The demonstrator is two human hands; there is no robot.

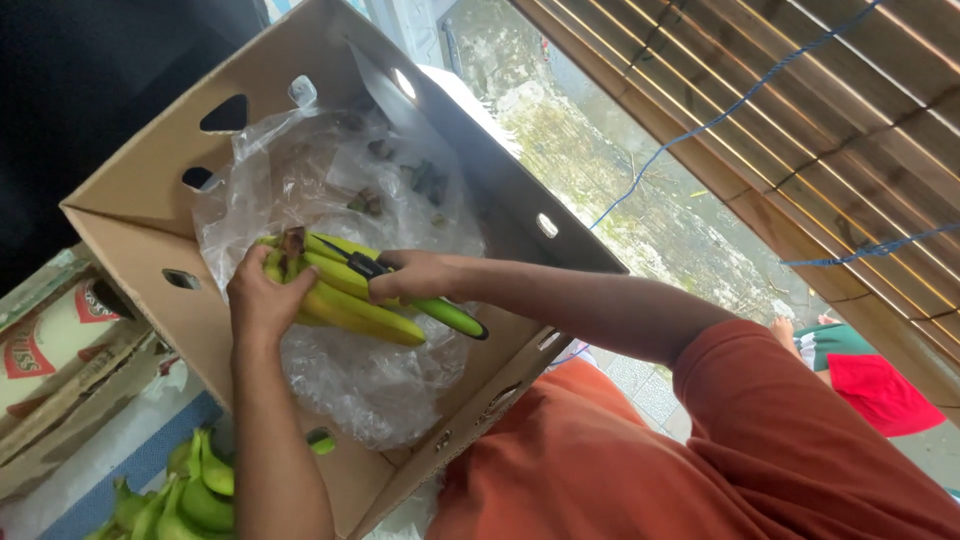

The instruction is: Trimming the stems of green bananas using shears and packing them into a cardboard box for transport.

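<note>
yellow-green bananas (345,295) sit in a bunch over the plastic liner (350,390) of a tilted cardboard box (140,230). the left hand (262,300) grips the bunch at its stem end. the right hand (410,277) is clenched around a knife with a green handle (440,313), blade laid at the crown. the bunch looks whole, so the cutting seems barely begun. greener bananas (190,495) lie near left.

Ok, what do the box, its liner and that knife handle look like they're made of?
Box: brown matte cardboard, with punched holes. Liner: thin clear plastic film, crinkled and glossy. Knife handle in the right hand: green, smooth, probably plastic.
</note>
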